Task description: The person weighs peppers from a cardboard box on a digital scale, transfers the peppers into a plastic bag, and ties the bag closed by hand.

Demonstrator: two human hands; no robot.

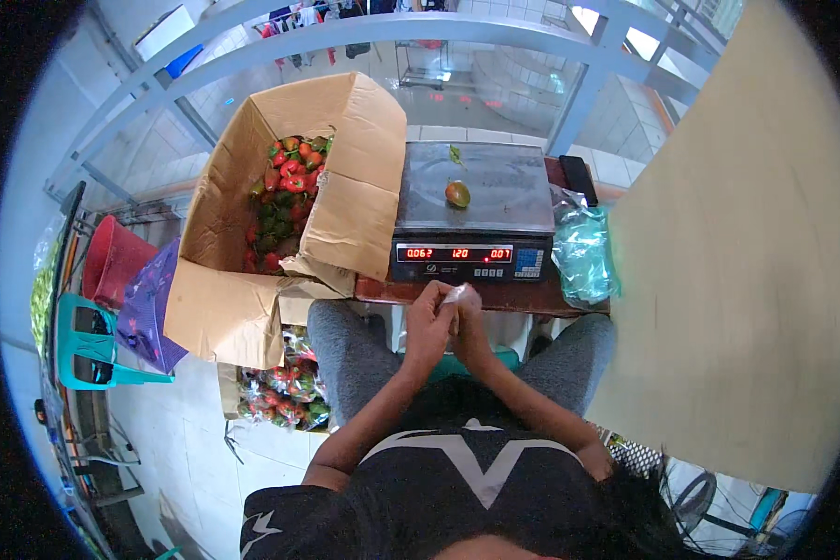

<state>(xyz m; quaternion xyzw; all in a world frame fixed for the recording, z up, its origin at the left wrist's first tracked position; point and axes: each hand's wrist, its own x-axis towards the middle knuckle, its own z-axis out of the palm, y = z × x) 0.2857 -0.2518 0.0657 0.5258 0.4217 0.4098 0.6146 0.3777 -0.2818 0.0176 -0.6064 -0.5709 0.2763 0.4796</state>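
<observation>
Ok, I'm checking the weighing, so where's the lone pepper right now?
In the head view, the lone pepper lies on the scale's metal plate, right of the cardboard box, below a green leaf.

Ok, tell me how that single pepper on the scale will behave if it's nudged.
The pepper would probably roll or wobble, since its body looks rounded. It may travel fairly easily, as the scale plate looks flat and smooth around it. It is likely light to lift, being small beside the plate.

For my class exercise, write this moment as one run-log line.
left hand, right hand: together at whitish plastic | scale: one pepper, leaf | box: open, peppers inside
</observation>
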